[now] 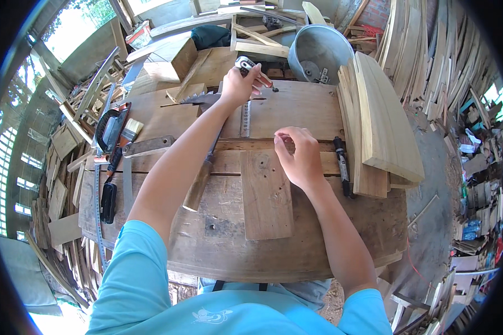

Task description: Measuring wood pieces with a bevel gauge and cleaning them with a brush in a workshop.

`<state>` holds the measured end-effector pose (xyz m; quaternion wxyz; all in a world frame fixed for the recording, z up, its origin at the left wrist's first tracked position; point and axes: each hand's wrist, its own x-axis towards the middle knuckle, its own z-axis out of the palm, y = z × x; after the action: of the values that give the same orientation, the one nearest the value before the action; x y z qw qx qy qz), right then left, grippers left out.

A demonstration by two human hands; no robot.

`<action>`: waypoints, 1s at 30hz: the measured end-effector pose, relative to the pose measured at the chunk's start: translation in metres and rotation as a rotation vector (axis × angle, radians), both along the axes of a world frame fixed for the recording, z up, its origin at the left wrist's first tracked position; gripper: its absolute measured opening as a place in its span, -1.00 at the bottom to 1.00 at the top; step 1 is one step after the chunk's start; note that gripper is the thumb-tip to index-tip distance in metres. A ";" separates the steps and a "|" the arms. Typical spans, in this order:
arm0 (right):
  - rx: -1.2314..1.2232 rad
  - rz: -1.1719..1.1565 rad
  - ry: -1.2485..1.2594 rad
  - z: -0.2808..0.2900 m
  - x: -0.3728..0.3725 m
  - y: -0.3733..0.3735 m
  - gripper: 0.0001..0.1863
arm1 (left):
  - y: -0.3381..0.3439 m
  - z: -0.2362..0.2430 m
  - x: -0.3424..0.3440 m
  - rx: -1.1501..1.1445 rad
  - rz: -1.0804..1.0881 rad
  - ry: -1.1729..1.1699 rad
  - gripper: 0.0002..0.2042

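My left hand [239, 85] reaches to the far side of the workbench, closed around a small silver, black and reddish-orange hand tool [245, 63]. Below that hand lies a handsaw with a toothed blade [198, 100]. A metal ruler [246, 118] rests on the boards nearby. Nearer to me, my right hand [300, 159] hovers at the right edge of a short wooden board [266, 198] with several small holes. Its thumb and fingers curl toward each other; whatever they hold, if anything, cannot be made out. A wooden handle [198, 187] lies left of the board.
On the bench's left are a hand plane [113, 131], a brush [132, 130] and a blue tape [99, 206]. A black and grey tool [341, 166] lies beside stacked planks [383, 117] on the right. Behind stands a grey bucket [321, 50]. Scrap wood surrounds the bench.
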<state>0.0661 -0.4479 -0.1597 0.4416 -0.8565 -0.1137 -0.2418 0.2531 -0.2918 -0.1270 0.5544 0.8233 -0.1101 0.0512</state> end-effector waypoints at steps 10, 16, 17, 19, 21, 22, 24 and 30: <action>0.010 0.030 0.018 0.000 0.001 0.004 -0.90 | -0.023 0.033 -0.015 0.535 -0.059 -0.332 -0.54; -0.004 0.008 0.036 0.000 -0.001 -0.001 -0.90 | 0.004 0.101 -0.042 0.641 -0.050 -0.326 -0.58; -0.004 0.005 0.031 -0.003 -0.001 -0.004 -0.90 | 0.011 0.107 -0.043 0.651 -0.029 -0.343 -0.57; 0.004 0.025 0.014 -0.004 0.001 0.000 -0.90 | 0.041 0.113 -0.041 0.695 0.042 -0.385 -0.57; -0.032 0.014 0.003 -0.005 0.001 0.000 -0.86 | 0.064 0.115 -0.039 0.742 0.069 -0.370 -0.57; -0.031 0.017 0.004 -0.005 0.001 -0.001 -0.86 | 0.073 0.112 -0.038 0.744 0.072 -0.369 -0.57; -0.032 0.018 0.016 -0.004 0.001 0.000 -0.85 | 0.085 0.105 -0.039 0.763 0.088 -0.409 -0.58; 0.037 0.010 0.089 0.001 0.000 0.004 -0.88 | 0.091 0.095 -0.041 0.725 0.100 -0.416 -0.59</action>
<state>0.0662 -0.4443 -0.1585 0.4635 -0.8574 -0.0936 -0.2031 0.2118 -0.2010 -0.0318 0.1917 0.9416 -0.1902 0.2012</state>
